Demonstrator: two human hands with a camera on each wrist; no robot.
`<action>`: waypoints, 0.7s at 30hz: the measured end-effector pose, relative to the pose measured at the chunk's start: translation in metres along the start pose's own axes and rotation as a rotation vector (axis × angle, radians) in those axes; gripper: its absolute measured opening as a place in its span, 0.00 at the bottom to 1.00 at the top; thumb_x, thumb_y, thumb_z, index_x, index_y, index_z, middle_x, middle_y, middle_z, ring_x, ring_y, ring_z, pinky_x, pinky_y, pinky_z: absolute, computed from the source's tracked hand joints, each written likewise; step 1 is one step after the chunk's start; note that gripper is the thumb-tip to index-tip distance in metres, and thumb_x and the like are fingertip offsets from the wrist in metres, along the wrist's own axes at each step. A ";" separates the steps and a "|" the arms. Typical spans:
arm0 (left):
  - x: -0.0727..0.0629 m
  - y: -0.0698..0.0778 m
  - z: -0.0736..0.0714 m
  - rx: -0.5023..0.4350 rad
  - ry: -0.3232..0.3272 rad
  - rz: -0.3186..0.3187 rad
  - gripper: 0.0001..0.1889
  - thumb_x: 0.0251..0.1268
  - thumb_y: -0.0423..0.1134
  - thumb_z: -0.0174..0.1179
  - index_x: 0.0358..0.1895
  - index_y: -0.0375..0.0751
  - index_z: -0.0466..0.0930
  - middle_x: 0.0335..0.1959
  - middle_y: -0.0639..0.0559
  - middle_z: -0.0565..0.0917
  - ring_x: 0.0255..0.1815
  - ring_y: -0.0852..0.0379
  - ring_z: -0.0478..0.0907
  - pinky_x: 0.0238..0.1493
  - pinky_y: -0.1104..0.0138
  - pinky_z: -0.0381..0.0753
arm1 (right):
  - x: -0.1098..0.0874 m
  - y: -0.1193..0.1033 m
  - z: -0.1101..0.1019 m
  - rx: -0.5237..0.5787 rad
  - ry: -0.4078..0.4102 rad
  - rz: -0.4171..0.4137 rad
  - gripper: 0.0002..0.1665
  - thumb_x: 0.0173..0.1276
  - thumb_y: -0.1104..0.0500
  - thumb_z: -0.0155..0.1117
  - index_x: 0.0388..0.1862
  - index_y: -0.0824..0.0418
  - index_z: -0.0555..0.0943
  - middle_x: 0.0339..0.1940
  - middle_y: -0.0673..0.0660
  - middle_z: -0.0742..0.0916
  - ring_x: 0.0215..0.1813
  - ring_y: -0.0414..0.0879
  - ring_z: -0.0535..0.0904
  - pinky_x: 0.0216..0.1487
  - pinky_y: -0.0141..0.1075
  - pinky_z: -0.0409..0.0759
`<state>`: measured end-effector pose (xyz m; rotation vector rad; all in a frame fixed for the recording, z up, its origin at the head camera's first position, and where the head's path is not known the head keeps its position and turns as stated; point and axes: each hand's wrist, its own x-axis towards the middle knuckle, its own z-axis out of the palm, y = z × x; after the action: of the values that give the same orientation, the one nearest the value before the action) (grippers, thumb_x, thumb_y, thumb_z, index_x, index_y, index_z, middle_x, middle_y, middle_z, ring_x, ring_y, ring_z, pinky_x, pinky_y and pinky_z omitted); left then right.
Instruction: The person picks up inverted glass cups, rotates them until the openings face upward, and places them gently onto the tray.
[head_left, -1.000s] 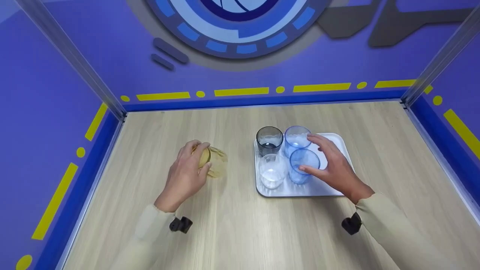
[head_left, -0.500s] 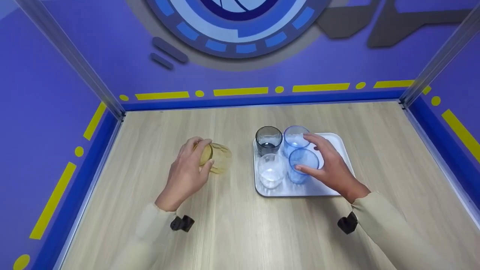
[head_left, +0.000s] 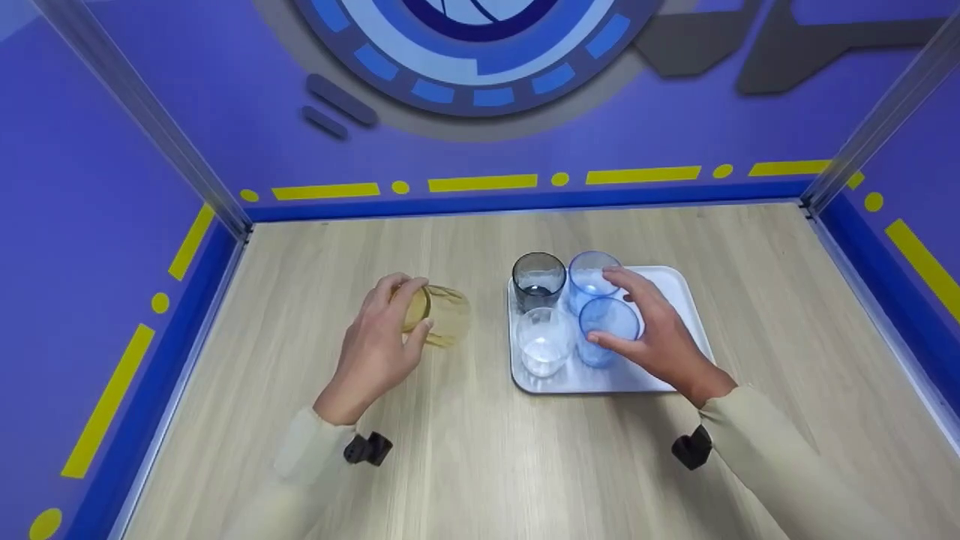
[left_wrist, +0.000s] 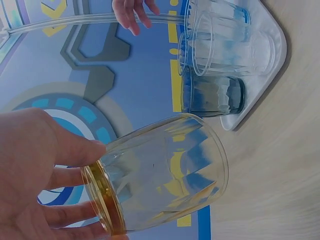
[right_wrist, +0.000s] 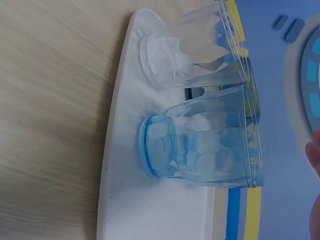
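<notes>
My left hand (head_left: 379, 326) grips a yellow-tinted glass (left_wrist: 165, 170) by its thick amber base, thumb on one side and fingers on the other. The glass is upside down and a little tilted, its mouth facing down towards the table. Over a white tray (head_left: 675, 300), my right hand (head_left: 656, 330) hovers with thumb and fingers spread above two blue glasses. The front blue glass (right_wrist: 195, 145) stands upright; the right wrist view shows a gap between its rim and the hand. Behind it is another blue glass (head_left: 592, 274).
A dark grey glass (left_wrist: 215, 92) and a clear glass (head_left: 543, 349) stand upright on the tray's left half, close to the blue ones. Wood-grain table (head_left: 480, 465) lies between the held glass and the tray. Blue printed panels (head_left: 480, 150) border the table's back and sides.
The left hand has moved slightly right and away from me, carrying the inverted yellow glass. My right hand has drifted slightly left over the blue glasses. The glasses on the tray stay put.
</notes>
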<state>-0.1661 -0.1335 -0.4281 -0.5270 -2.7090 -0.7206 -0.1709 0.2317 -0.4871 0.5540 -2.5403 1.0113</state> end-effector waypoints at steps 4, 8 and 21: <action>0.000 0.002 -0.001 -0.009 0.003 0.005 0.25 0.63 0.39 0.64 0.63 0.47 0.72 0.60 0.45 0.72 0.59 0.47 0.73 0.36 0.54 0.82 | 0.000 -0.001 0.001 0.010 -0.001 0.006 0.51 0.48 0.49 0.80 0.70 0.56 0.68 0.69 0.50 0.74 0.67 0.44 0.70 0.62 0.37 0.75; 0.002 0.004 0.000 -0.023 0.003 0.009 0.24 0.64 0.39 0.63 0.64 0.47 0.72 0.61 0.46 0.72 0.60 0.48 0.73 0.38 0.55 0.82 | 0.000 -0.002 0.003 0.012 -0.006 0.012 0.51 0.48 0.48 0.80 0.70 0.55 0.67 0.69 0.50 0.74 0.67 0.44 0.71 0.64 0.32 0.74; 0.007 0.009 0.004 -0.084 0.015 0.021 0.25 0.63 0.40 0.63 0.64 0.47 0.72 0.60 0.48 0.73 0.59 0.50 0.74 0.38 0.54 0.82 | 0.001 -0.002 0.010 0.058 0.007 -0.034 0.52 0.47 0.51 0.81 0.70 0.59 0.67 0.68 0.55 0.75 0.65 0.46 0.72 0.62 0.17 0.66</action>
<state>-0.1695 -0.1218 -0.4252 -0.5659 -2.6644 -0.8327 -0.1730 0.2227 -0.4923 0.6064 -2.4940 1.0757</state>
